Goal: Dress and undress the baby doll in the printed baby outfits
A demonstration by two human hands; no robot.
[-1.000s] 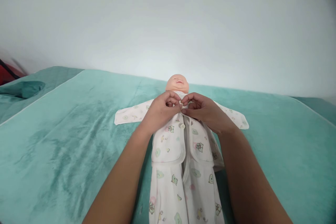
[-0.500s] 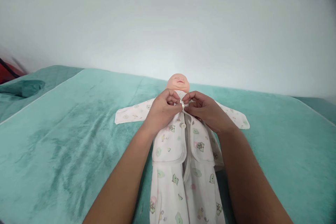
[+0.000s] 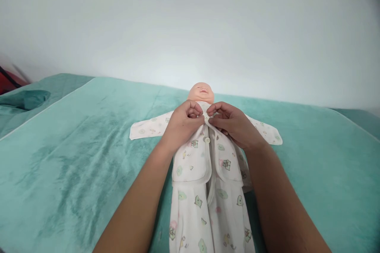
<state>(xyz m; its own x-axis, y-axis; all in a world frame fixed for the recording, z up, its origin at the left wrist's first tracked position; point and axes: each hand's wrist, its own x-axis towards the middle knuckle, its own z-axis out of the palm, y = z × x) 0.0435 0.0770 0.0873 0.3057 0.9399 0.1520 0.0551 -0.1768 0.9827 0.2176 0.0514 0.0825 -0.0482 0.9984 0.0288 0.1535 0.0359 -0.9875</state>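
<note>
A baby doll (image 3: pixel 201 91) lies on its back on a teal blanket (image 3: pixel 74 146), dressed in a white printed garment (image 3: pixel 192 162) with sleeves spread to both sides. My left hand (image 3: pixel 181 124) pinches the left edge of the garment's front just below the doll's chin. My right hand (image 3: pixel 234 124) pinches the opposite edge, and the fingertips of both hands meet at the top button (image 3: pixel 206 117). A second button (image 3: pixel 207 140) shows lower on the chest, where the two front flaps hang apart.
A white wall (image 3: pixel 190 39) rises right behind the bed. A folded dark teal cloth (image 3: pixel 25 99) lies at the far left, with something red (image 3: pixel 7 81) beyond it. Teal blanket stretches wide on both sides of the doll.
Both hands stay at the top of the garment's front. Their fingers have shifted slightly around the top button, and the view has edged a little.
</note>
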